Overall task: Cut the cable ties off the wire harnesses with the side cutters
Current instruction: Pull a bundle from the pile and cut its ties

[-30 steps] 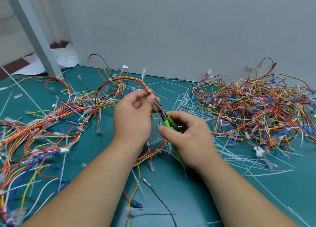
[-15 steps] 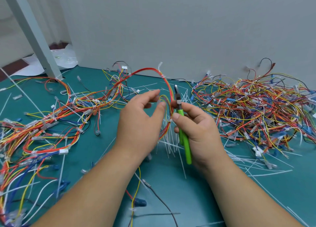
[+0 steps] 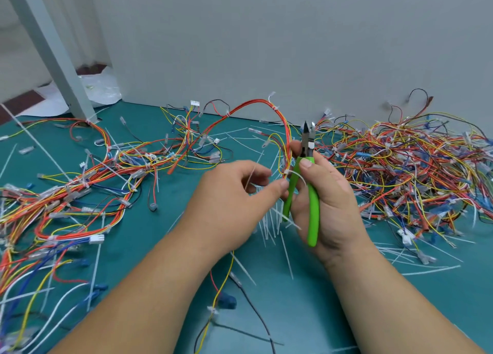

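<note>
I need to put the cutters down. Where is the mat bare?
Bare mat right of the right forearm, and between the left harnesses and the left forearm. Crowded: the right pile, the left harnesses, the cut ties at centre.

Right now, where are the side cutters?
In the head view, just right of centre: the right hand holds the side cutters upright, tips up, beside the red wire harness the left hand pinches.

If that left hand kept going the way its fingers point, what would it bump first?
Probably the green handle of the side cutters, gripped by the right hand; the left hand is close beside it, though depth is unclear.
</note>
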Demonstrator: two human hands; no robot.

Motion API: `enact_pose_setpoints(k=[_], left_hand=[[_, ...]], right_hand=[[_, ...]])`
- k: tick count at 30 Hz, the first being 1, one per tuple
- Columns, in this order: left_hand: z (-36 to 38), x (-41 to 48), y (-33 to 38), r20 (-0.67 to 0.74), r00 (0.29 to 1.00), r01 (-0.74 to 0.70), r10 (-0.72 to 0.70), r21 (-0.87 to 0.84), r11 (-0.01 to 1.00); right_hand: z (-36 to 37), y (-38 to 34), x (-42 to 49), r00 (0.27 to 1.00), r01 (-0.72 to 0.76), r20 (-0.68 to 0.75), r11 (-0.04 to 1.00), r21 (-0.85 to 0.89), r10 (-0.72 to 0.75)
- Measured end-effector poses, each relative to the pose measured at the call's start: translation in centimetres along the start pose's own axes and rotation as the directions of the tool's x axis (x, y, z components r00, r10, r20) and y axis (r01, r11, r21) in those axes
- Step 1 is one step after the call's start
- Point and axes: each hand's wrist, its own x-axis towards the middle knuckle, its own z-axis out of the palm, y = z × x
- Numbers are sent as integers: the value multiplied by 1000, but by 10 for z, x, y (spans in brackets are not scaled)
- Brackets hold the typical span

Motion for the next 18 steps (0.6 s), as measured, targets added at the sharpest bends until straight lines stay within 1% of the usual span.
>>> enact_pose_setpoints(k=[3,5,10,14,16,18], left_hand=[[4,1,-4,85,996,7,2,-100,995],[5,2,-7,120,993,-5,17,-107,994],[6,4,-12,196,981,21,6,-135,991],[7,4,-15,260,966,59,-6,-198,979],[9,5,-17,230,973,43,1,-187,981],[10,6,-18,159,987,40,-8,-204,978]], right_hand=[[2,-1,-1,1000,7,26,999,45,-8],[4,-2,-3,999,7,37,997,80,-10],[9,-4,-5,999,1,38,988,155,-7],[7,-6,-4,1000,3,-5,985,174,-3],[7,-5,-3,999,10,-36,988,155,-4],[7,-5,-2,997,13,-83,994,110,-3]])
